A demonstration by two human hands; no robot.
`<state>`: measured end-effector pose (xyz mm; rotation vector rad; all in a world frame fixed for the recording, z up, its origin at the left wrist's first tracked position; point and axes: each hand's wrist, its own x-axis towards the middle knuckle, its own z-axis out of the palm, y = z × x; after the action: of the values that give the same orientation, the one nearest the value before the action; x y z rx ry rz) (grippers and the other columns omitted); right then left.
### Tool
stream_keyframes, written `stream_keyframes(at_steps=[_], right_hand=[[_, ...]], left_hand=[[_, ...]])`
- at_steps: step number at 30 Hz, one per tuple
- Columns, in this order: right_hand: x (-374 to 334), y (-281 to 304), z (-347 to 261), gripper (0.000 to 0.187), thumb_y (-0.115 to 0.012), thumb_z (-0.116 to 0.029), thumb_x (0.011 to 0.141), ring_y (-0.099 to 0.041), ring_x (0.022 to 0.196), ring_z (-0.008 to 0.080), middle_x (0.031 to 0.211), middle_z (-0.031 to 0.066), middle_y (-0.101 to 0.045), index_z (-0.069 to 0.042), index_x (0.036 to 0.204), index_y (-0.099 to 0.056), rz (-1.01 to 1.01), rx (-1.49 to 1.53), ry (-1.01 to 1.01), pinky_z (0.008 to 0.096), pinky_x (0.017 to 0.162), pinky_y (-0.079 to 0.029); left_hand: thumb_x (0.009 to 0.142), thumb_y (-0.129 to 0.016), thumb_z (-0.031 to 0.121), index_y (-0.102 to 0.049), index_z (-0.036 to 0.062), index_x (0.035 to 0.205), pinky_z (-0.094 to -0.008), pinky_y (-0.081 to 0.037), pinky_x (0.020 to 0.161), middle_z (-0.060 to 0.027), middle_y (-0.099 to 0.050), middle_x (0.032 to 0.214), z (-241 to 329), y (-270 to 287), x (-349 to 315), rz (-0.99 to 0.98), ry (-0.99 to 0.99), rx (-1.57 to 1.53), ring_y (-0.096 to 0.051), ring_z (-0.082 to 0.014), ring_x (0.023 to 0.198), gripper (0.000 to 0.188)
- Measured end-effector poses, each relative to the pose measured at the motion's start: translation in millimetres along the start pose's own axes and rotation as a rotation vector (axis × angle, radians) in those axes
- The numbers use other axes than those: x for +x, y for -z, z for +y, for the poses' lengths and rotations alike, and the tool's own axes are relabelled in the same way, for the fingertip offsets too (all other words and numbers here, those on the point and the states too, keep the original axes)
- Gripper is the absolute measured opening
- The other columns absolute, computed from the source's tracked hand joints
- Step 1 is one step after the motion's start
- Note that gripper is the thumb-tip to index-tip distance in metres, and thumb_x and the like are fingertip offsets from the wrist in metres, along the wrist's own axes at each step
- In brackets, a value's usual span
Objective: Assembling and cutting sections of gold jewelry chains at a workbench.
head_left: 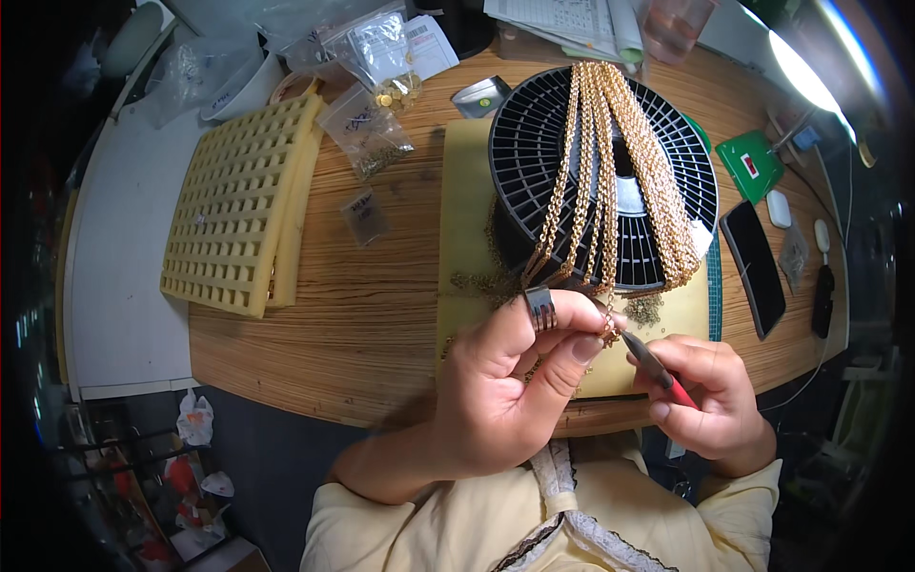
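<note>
My left hand (515,372) pinches the end of a gold chain between thumb and index finger, with a slotted metal ring (540,309) on the index finger. My right hand (705,396) is closed around red-handled pliers (653,364), whose jaw tips reach the chain end at my left fingertips. Whether the jaws grip a link is too small to tell. Several lengths of gold chain (658,181) drape over a large black spool (534,124) just beyond my hands. Small metal rings (645,309) lie in a heap beside the spool's near edge.
A yellow mat (462,210) lies under the spool on the wooden table (362,315). Yellow foam trays (229,200) stand left, near small plastic bags (365,217). To the right are a phone (753,267), a white case (779,209) and a green lamp base (748,164).
</note>
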<state>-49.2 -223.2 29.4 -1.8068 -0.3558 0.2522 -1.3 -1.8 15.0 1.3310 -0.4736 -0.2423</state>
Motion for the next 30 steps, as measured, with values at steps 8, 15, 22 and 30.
stream_keyframes(at_steps=[8,15,22,30], right_hand=[[4.7,-11.9,8.1,0.050,-0.064,0.004,0.063,-0.057,0.066,0.0245,0.085,0.0145,-0.062,0.005,0.113,-0.063,0.220,-0.490,0.328,0.0331,0.061,-0.048],[5.0,-11.2,6.7,0.048,-0.065,0.003,0.064,-0.057,0.066,0.0222,0.085,0.0128,-0.062,0.004,0.112,-0.063,0.180,-0.416,0.297,0.0312,0.060,-0.047],[1.9,-7.3,4.3,0.044,-0.066,0.003,0.067,-0.057,0.067,0.0186,0.087,0.0121,-0.060,0.005,0.111,-0.062,0.074,-0.192,0.149,0.0283,0.060,-0.045],[6.3,-14.4,3.5,0.055,-0.066,-0.002,0.056,-0.052,0.069,0.0279,0.087,0.0133,-0.058,0.005,0.111,-0.065,0.397,-0.916,0.515,0.0373,0.060,-0.044]], left_hand=[[0.099,-0.052,0.005,-0.043,0.0011,0.114,-0.0334,-0.052,0.092,-0.0131,-0.062,0.103,-1.3,-2.8,-1.3,0.067,0.071,-0.149,-0.064,-0.0206,0.102,0.018],[0.095,-0.058,0.001,-0.040,0.0020,0.117,-0.0302,-0.052,0.089,-0.0130,-0.061,0.103,-0.4,-4.7,1.3,0.067,-0.001,-0.036,-0.064,-0.0169,0.098,0.028],[0.094,-0.055,-0.003,-0.040,0.0023,0.118,-0.0290,-0.053,0.087,-0.0122,-0.061,0.102,2.4,-5.0,2.6,0.098,0.020,-0.073,-0.064,-0.0162,0.096,0.029],[0.091,-0.058,-0.002,-0.063,0.0004,0.111,-0.0278,-0.049,0.078,-0.0118,-0.063,0.097,10.4,3.4,4.0,0.053,-0.156,0.400,-0.060,-0.0175,0.086,0.020]])
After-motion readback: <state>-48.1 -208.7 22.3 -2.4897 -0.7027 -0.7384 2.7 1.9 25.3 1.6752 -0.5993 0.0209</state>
